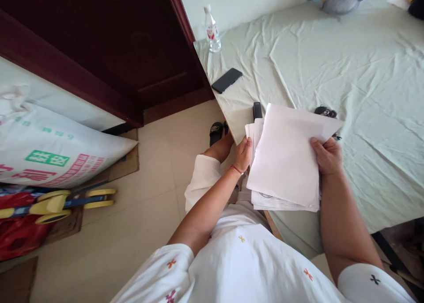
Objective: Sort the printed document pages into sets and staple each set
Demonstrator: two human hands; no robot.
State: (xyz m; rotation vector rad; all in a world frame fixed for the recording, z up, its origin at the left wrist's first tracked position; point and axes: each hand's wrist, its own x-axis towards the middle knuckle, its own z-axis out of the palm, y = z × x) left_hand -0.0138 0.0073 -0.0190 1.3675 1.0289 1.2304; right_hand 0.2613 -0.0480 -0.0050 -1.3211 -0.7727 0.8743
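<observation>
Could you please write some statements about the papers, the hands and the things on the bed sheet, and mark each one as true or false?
1. Both hands hold the stack of papers. True: the left hand grips its left edge, the right hand its right edge.
2. The phone lies on the floor. False: it lies on the bed sheet.
3. The bottle stands upright near the wall. True.
4. The bottle lies on top of the papers. False: it stands apart, at the sheet's far corner.
5. The left wrist wears a red band. True.
</observation>
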